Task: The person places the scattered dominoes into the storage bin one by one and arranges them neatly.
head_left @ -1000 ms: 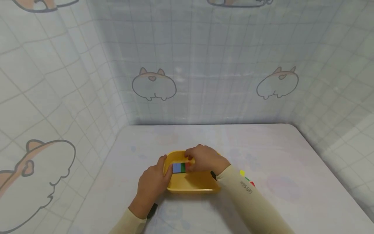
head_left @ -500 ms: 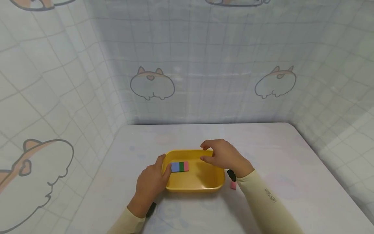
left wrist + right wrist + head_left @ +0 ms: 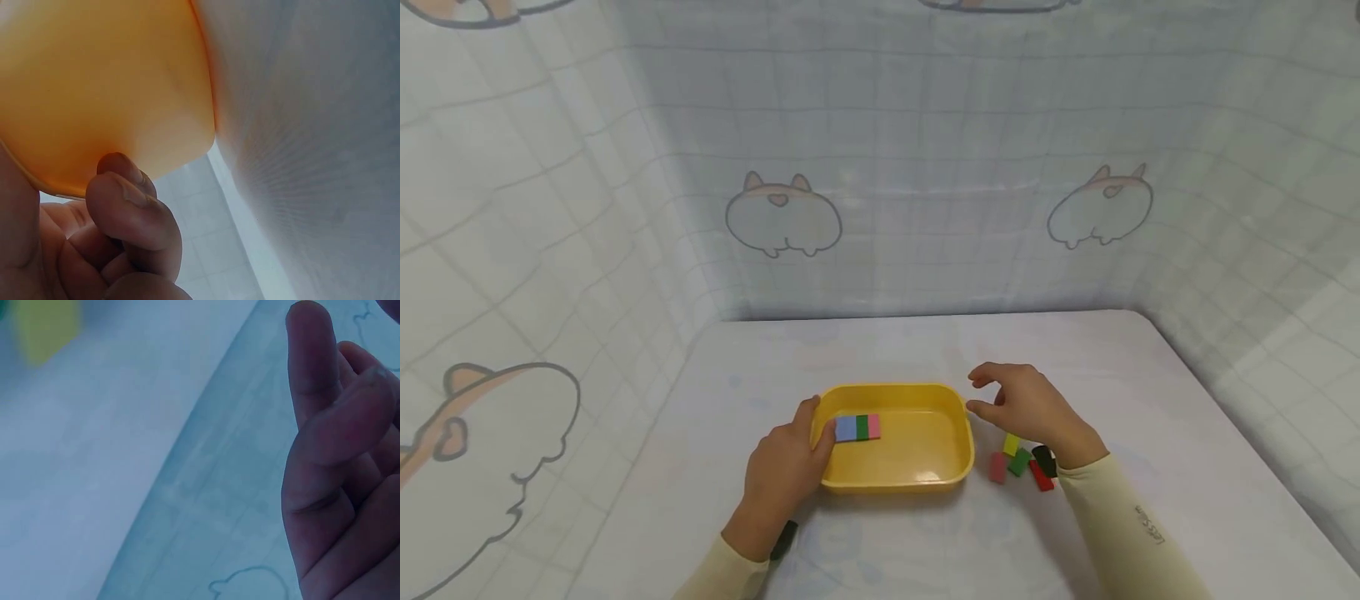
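Note:
A yellow plastic tray (image 3: pixel 917 454) sits on the table. My left hand (image 3: pixel 786 467) grips its left rim, thumb inside and fingers outside; in the left wrist view curled fingers (image 3: pixel 134 212) touch the tray's outer wall (image 3: pixel 125 87). Inside, near the thumb, a flat row of small blocks lies side by side: a blue block (image 3: pixel 846 428), a green block (image 3: pixel 862 427) and a pink block (image 3: pixel 874 427). My right hand (image 3: pixel 1026 404) hovers just right of the tray, thumb and fingers apart, holding nothing.
Beneath and in front of my right hand lie a loose yellow block (image 3: pixel 1011 444), a pink block (image 3: pixel 997 467), a green block (image 3: pixel 1020 462) and a red block (image 3: pixel 1041 476). A patterned white curtain (image 3: pixel 925 208) encloses the table (image 3: pixel 880 542) behind and at the sides.
My right hand has let go of the pink block in the row and moved right, out of the tray. The loose blocks on the table have come into view. My left hand stays on the rim.

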Demonstrator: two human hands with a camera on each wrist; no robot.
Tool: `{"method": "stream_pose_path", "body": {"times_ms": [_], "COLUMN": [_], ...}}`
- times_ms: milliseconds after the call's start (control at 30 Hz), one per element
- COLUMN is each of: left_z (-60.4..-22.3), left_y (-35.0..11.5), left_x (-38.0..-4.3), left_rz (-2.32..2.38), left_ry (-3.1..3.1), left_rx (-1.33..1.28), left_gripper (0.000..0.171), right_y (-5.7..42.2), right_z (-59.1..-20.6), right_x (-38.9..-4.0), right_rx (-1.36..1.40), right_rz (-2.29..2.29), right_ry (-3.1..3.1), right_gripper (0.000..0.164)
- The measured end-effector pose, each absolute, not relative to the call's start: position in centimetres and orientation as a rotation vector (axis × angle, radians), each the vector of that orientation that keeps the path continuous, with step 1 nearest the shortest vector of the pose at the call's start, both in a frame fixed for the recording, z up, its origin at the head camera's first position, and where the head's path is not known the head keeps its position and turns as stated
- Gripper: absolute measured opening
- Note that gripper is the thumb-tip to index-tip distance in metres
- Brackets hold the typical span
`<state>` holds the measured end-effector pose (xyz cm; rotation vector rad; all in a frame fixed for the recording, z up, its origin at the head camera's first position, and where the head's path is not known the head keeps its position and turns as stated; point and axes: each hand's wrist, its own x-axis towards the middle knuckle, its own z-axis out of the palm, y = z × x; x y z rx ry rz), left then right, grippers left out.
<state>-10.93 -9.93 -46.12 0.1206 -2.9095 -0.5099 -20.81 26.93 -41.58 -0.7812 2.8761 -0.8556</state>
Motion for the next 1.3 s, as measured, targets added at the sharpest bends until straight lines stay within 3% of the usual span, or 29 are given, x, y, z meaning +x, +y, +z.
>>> {"method": "stream_pose_path", "body": {"times_ms": [467,1300], "left_z": [-46.2,-46.2], "left_y": [-10.3,-10.3], "left_x": [-11.3,-11.4], "left_rz": [-0.511,-0.544], "left_ry": [-2.921,-2.914], "left_rx": [0.138,0.141], "left_gripper": [0.058,0.056], "right_y": [29.8,31.2], "right_z": [-44.7,-46.2], "right_x": [-20.5,-20.6], "right_rx": [-0.608,-0.503], "right_rz": [-0.747,-0.801], "right_ry": [2.930,2.854], "right_gripper": [0.050,0.058]}}
